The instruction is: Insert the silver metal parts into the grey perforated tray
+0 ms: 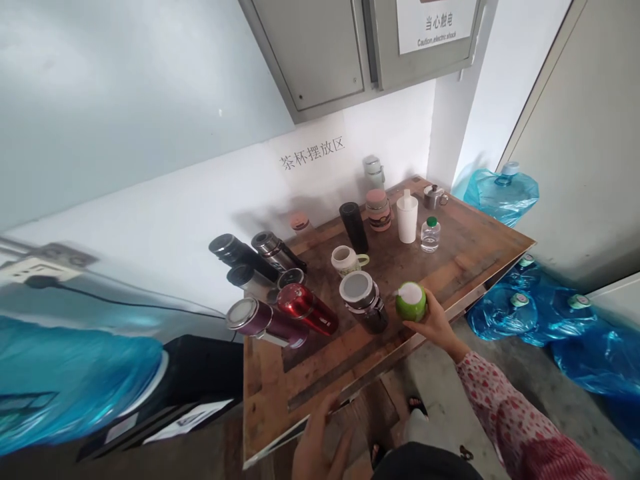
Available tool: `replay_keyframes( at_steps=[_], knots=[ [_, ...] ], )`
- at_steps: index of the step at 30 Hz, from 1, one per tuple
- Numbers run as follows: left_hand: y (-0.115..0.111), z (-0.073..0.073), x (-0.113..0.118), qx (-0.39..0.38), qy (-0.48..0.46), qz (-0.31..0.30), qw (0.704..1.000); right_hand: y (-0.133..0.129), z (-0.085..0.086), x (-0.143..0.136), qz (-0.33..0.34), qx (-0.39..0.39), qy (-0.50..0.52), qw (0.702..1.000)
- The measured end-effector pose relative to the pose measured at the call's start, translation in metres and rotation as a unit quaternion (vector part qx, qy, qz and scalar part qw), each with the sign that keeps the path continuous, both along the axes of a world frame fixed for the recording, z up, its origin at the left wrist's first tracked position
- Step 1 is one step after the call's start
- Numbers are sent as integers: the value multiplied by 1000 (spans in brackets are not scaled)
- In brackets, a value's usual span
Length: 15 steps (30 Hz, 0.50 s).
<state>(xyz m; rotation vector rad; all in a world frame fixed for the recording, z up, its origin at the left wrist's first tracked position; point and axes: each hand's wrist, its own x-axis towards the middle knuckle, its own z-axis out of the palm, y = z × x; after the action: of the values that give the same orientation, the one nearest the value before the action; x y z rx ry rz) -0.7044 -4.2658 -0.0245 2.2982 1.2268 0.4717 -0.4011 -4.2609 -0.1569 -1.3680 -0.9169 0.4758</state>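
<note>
Near the counter's (320, 370) front edge, my right grip (431, 321) curls partway closed round the green cup (411, 303); my left grip (323, 443), loosely open and holding nothing, hangs by the edge. Just beside the cup stands a dark, silver-lidded jar (367, 303), then the red flask (307, 309).

A notice (434, 25) on the grey cabinet (423, 63) reads "当心触电 Caution,electric shock"; the wall (250, 175), "茶杯摆放区".

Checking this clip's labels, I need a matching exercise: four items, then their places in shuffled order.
1. Round green cup with white top
2. Red metal flask
3. Clear green-capped bottle
4. Lidded steel mug

A. Far corner of the wooden table
B. Beside the tall white cup
C. In the right hand
D. Beside the purple flask

Pairs: 1-C, 2-D, 3-B, 4-A.
</note>
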Motion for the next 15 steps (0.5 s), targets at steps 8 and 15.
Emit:
replay_keyframes(
  at_steps=[8,15],
  knots=[
    [-6,62,95,218,155,-279,922,-49,22,-42,215,39,-136,966],
    [1,26,66,17,153,-249,956,-64,0,-62,298,32,-177,937]
  ],
)
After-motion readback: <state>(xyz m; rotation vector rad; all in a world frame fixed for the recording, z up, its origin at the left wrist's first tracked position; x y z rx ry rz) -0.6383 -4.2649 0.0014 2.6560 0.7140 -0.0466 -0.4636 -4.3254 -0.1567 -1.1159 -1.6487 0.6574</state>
